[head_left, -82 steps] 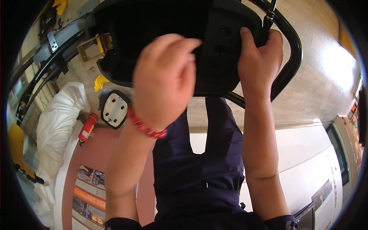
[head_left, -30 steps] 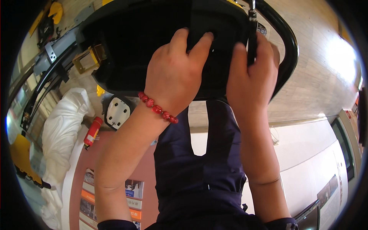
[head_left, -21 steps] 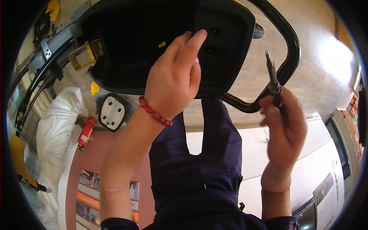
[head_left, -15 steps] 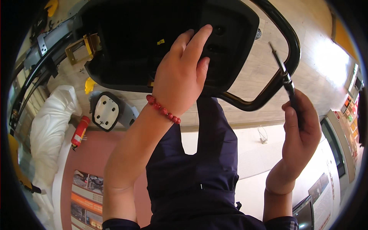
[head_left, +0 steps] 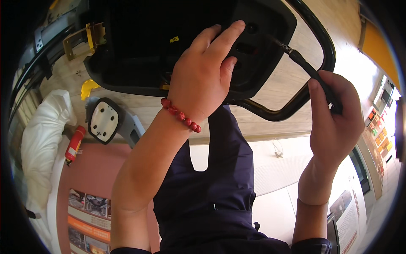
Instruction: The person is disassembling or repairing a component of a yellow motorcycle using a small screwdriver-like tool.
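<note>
Right of the black shell (head_left: 139, 55), our right hand (head_left: 337, 116) grips a black tool (head_left: 304, 64); over the shell, our left hand (head_left: 202, 80) lies open.

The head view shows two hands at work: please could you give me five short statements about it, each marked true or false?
1. The right hand holds a black-handled tool. True.
2. The red bead bracelet is worn on the right forearm. False: it is on the left forearm.
3. The left hand lies over the black panel. True.
4. The fire extinguisher is yellow. False: it is mainly red.
5. The left hand grips a white cloth. False: it holds nothing visible.
</note>
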A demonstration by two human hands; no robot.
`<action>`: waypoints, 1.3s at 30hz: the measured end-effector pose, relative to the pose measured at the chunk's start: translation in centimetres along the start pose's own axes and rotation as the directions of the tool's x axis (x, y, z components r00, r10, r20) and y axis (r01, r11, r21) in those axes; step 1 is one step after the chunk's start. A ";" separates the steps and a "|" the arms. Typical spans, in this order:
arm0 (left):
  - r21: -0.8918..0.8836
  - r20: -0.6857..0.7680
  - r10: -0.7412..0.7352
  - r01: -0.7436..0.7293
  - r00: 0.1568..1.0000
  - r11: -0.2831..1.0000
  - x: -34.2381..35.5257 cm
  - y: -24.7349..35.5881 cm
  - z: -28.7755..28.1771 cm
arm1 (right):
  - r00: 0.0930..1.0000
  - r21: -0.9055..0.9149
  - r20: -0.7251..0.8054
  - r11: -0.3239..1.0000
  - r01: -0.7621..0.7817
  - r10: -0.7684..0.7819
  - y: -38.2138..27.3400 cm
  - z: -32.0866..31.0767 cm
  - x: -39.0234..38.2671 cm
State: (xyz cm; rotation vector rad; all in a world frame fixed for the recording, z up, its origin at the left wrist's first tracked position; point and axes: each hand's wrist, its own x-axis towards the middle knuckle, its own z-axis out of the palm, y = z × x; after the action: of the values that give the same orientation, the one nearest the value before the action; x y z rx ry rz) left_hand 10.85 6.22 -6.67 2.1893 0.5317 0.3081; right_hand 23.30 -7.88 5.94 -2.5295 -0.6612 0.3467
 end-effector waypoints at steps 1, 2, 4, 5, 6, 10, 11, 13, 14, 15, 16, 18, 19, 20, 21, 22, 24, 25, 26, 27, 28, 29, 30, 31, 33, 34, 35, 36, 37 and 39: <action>0.007 0.015 -0.024 0.024 1.000 1.000 0.0 0.0 0.0 | 1.000 0.006 0.000 1.000 0.009 -0.009 0.0 0.2 0.1; 0.011 0.027 -0.044 0.044 0.999 0.999 -0.1 0.1 -0.1 | 1.000 0.012 0.001 1.000 0.024 -0.024 0.1 0.3 0.3; 0.012 0.032 -0.056 0.056 0.998 0.998 -0.1 0.1 -0.1 | 0.999 0.012 0.006 0.999 0.036 -0.036 0.1 0.3 0.4; 0.010 0.027 -0.052 0.052 0.998 0.999 -0.1 0.1 -0.1 | 0.999 0.004 0.010 0.999 0.032 -0.032 0.1 0.3 0.4; 0.005 0.021 -0.044 0.044 0.999 0.999 -0.1 0.0 0.0 | 0.999 0.007 0.012 0.999 0.034 -0.034 0.2 0.3 0.4; -0.005 0.000 -0.014 0.014 1.000 1.000 -0.1 -0.1 0.1 | 0.996 0.032 0.018 0.995 0.091 -0.091 0.5 0.7 0.4; 0.011 0.009 -0.017 0.017 1.000 1.000 0.0 -0.1 0.1 | 0.994 0.020 0.020 0.994 0.107 -0.107 0.5 0.9 0.5; 0.009 0.018 -0.045 0.044 0.999 0.999 -0.1 0.0 0.0 | 0.993 0.004 0.025 0.993 0.117 -0.117 0.6 1.0 0.5; 0.017 0.021 -0.052 0.052 0.998 0.999 -0.1 0.1 0.0 | 0.993 0.001 0.027 0.994 0.111 -0.111 0.5 1.0 0.6; 0.015 0.027 -0.060 0.060 0.998 0.998 -0.1 0.1 0.0 | 0.994 -0.002 0.029 0.994 0.105 -0.105 0.5 1.0 0.6; 0.014 0.028 -0.061 0.060 0.998 0.998 -0.1 0.1 -0.1 | 0.993 -0.004 0.028 0.994 0.112 -0.112 0.5 1.1 0.6; 0.016 0.027 -0.062 0.061 0.998 0.998 -0.1 0.2 -0.1 | 0.993 0.002 0.025 0.993 0.119 -0.119 0.5 1.1 0.8; 0.018 0.025 -0.062 0.061 0.998 0.998 -0.1 0.2 -0.1 | 0.992 -0.018 0.024 0.992 0.127 -0.127 0.4 1.2 0.8; 0.022 0.020 -0.060 0.059 0.998 0.998 -0.1 0.2 -0.1 | 0.992 -0.026 0.021 0.992 0.127 -0.127 0.4 1.2 0.9; 0.022 0.023 -0.063 0.062 0.998 0.998 -0.1 0.2 -0.1 | 0.991 -0.027 0.021 0.991 0.130 -0.130 0.4 1.2 0.9; 0.022 0.022 -0.063 0.062 0.998 0.998 -0.1 0.2 0.0 | 0.986 -0.050 0.026 0.985 0.165 -0.163 0.4 1.2 1.0; 0.021 0.018 -0.058 0.058 0.998 0.998 -0.1 0.1 0.0 | 0.973 -0.071 0.043 0.971 0.229 -0.226 0.4 1.0 1.2; 0.019 0.016 -0.055 0.054 0.998 0.998 -0.1 0.1 0.0 | 0.970 -0.087 0.072 0.967 0.240 -0.234 0.3 0.9 1.2; 0.017 0.014 -0.051 0.050 0.999 0.999 -0.1 0.1 -0.1 | 0.967 -0.095 0.102 0.966 0.242 -0.233 0.2 0.6 1.3; 0.017 0.015 -0.054 0.054 0.998 0.998 -0.1 0.1 -0.1 | 0.963 -0.095 0.130 0.964 0.249 -0.236 0.1 0.4 1.3; 0.017 0.016 -0.057 0.056 0.998 0.998 -0.1 0.0 -0.1 | 0.955 -0.105 0.143 0.955 0.277 -0.261 0.1 0.3 1.4; 0.020 0.014 -0.053 0.053 0.998 0.998 -0.1 0.1 0.0 | 0.944 -0.108 0.154 0.945 0.309 -0.291 0.1 0.2 1.5; 0.012 0.008 -0.045 0.045 0.999 0.999 -0.1 0.0 0.0 | 0.933 -0.103 0.166 0.935 0.339 -0.320 0.1 0.1 1.6; 0.008 0.001 -0.032 0.032 0.999 0.999 -0.1 0.0 0.0 | 0.926 -0.108 0.165 0.927 0.359 -0.340 0.1 0.1 1.7; 0.004 0.000 -0.032 0.032 0.999 0.999 -0.1 0.0 0.0 | 0.911 -0.103 0.171 0.913 0.394 -0.374 0.2 0.1 1.7; 0.006 0.005 -0.045 0.045 0.999 0.999 -0.1 0.1 0.0 | 0.912 -0.099 0.171 0.914 0.393 -0.374 0.2 0.2 1.7; 0.012 0.010 -0.052 0.052 0.999 0.999 -0.1 0.1 0.0 | 0.912 -0.094 0.171 0.915 0.392 -0.373 0.2 0.3 1.6; 0.009 0.017 -0.060 0.060 0.998 0.998 -0.2 0.1 0.0 | 0.914 -0.092 0.178 0.919 0.384 -0.364 0.3 0.3 1.6; 0.011 0.022 -0.061 0.061 0.998 0.998 -0.2 0.1 0.0 | 0.924 -0.073 0.146 0.927 0.367 -0.354 0.4 0.3 1.5; 0.014 0.022 -0.062 0.061 0.998 0.998 -0.2 0.1 -0.1 | 0.942 -0.021 0.094 0.945 0.325 -0.322 0.6 0.2 1.3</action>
State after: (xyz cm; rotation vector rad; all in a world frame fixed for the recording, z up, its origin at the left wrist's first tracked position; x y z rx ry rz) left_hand 10.71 6.13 -6.57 2.1817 0.5891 0.2478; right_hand 24.54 -7.55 5.29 -2.3930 -1.1094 0.3323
